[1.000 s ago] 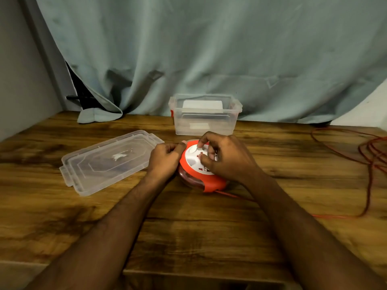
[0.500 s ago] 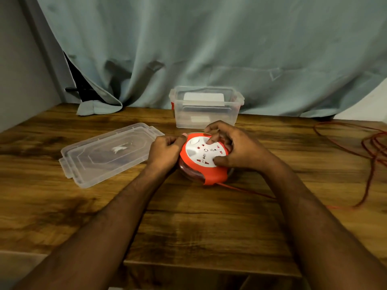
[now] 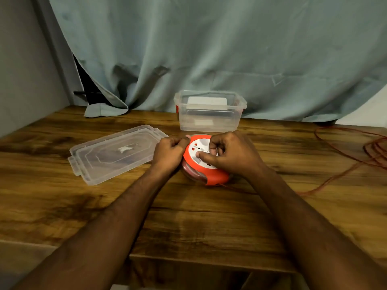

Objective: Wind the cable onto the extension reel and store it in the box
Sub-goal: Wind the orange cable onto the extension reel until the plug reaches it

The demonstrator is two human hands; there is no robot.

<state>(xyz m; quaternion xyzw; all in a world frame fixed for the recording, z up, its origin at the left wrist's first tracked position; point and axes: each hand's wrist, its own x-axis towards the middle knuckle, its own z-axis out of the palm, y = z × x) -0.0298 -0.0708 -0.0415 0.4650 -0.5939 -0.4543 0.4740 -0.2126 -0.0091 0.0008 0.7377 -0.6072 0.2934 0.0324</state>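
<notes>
The reel (image 3: 206,162) is steadied on the worktop (image 3: 188,216) by the left hand (image 3: 168,152), fingers curled at its rim; the right hand (image 3: 232,154) apparently pinches its white face. Much cable (image 3: 343,174) lies unwound; the box (image 3: 210,110) stands open behind

A single head-worn camera looks forward and down from above the near edge of the wooden table (image 3: 188,222). The wide lens takes in the whole tabletop, bending it at the sides, and faces the grey-green curtain (image 3: 209,49) hanging along the far edge. Both forearms enter from the bottom corners and meet near the middle of the frame, close below the lens. No second view exists to overlap with it.
</notes>
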